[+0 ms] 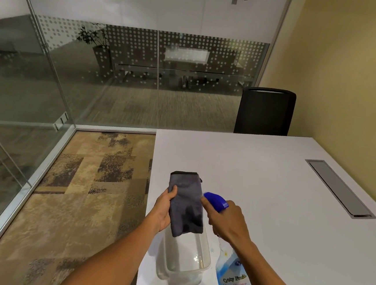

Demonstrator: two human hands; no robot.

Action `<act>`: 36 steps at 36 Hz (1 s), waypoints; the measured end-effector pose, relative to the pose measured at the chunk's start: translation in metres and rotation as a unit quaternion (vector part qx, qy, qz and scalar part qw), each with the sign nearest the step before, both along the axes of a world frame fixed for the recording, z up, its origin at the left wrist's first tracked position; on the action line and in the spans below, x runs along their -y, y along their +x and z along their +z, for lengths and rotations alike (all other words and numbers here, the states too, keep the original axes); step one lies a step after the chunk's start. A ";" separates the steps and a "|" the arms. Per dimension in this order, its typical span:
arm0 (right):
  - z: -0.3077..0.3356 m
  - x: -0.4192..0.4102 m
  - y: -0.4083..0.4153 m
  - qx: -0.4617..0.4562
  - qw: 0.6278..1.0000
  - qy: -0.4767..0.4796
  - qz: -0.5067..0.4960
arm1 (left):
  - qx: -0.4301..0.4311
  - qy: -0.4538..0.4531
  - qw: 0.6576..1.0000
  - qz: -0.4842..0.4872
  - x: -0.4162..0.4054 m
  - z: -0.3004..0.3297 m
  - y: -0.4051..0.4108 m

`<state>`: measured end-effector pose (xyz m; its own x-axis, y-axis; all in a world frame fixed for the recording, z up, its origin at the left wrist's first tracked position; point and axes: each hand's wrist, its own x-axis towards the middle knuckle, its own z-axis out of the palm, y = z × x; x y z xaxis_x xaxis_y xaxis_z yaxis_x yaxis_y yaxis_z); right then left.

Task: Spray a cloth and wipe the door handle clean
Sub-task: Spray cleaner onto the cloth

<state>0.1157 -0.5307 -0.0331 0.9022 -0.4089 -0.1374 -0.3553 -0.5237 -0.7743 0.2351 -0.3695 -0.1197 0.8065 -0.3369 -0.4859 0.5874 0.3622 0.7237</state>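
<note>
My left hand [164,211] holds a folded grey cloth [186,202] upright over the table's near left corner, thumb across its left edge. My right hand [226,222] grips the neck of a glass-cleaner spray bottle [235,282] filled with blue liquid. Its blue nozzle [214,200] points left at the cloth from very close. A darker patch shows on the cloth's lower half. No door handle is in view.
A clear plastic tub [185,259] sits on the white table [270,184] under the cloth. A metal cable hatch [338,188] lies at the table's right. A black chair [264,111] stands behind it. Glass partitions [27,85] enclose the carpeted floor on the left.
</note>
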 end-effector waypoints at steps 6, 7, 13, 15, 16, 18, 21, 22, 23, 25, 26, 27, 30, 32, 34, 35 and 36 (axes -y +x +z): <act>-0.008 0.004 -0.007 -0.026 0.999 -0.019 0.014 | 0.012 -0.002 1.000 0.005 -0.004 -0.004 0.007; -0.007 0.005 -0.008 -0.025 0.999 -0.016 0.014 | 0.012 -0.001 1.000 0.004 -0.005 -0.004 0.008; 0.004 0.005 -0.011 0.021 0.999 0.037 0.013 | 0.004 -0.008 1.000 0.006 -0.009 0.000 0.009; 0.011 0.003 -0.012 0.050 0.997 0.059 0.008 | 0.005 -0.014 1.000 0.001 -0.010 0.003 0.009; 0.015 0.003 -0.012 0.065 0.995 0.070 0.005 | 0.007 -0.020 1.000 -0.001 -0.011 0.004 0.009; 0.022 0.002 -0.012 0.093 0.992 0.090 -0.001 | 0.010 -0.024 1.000 0.000 -0.012 0.005 0.010; 0.028 0.001 -0.010 0.122 0.986 0.116 0.005 | 0.009 -0.021 1.000 0.006 -0.016 0.005 0.011; 0.028 0.001 -0.009 0.132 0.984 0.123 0.005 | 0.006 -0.021 1.000 0.008 -0.017 0.005 0.011; 0.029 0.000 -0.009 0.143 0.981 0.129 0.003 | 0.004 -0.024 1.000 0.011 -0.018 0.005 0.010; 0.028 -0.002 -0.008 0.165 0.976 0.141 -0.003 | 0.004 -0.027 0.999 0.017 -0.022 0.005 0.010; 0.027 -0.003 -0.007 0.174 0.974 0.147 -0.006 | 0.006 -0.024 0.999 0.020 -0.025 0.005 0.009; 0.025 -0.005 -0.006 0.180 0.972 0.151 -0.009 | 0.008 -0.019 1.000 0.021 -0.027 0.005 0.009; 0.016 -0.008 -0.003 0.182 0.968 0.169 -0.011 | 0.003 0.001 1.000 0.027 -0.034 0.004 0.006; 0.008 -0.010 -0.002 0.177 0.967 0.184 -0.001 | -0.001 0.004 0.999 0.039 -0.039 0.003 0.005; -0.001 -0.013 0.000 0.165 0.966 0.199 0.017 | -0.003 0.004 0.999 0.049 -0.044 0.001 0.004; -0.006 -0.015 0.001 0.156 0.965 0.208 0.028 | -0.003 0.005 0.999 0.052 -0.046 0.001 0.004; -0.011 -0.016 0.001 0.145 0.964 0.219 0.039 | -0.003 0.006 0.998 0.055 -0.048 0.002 0.003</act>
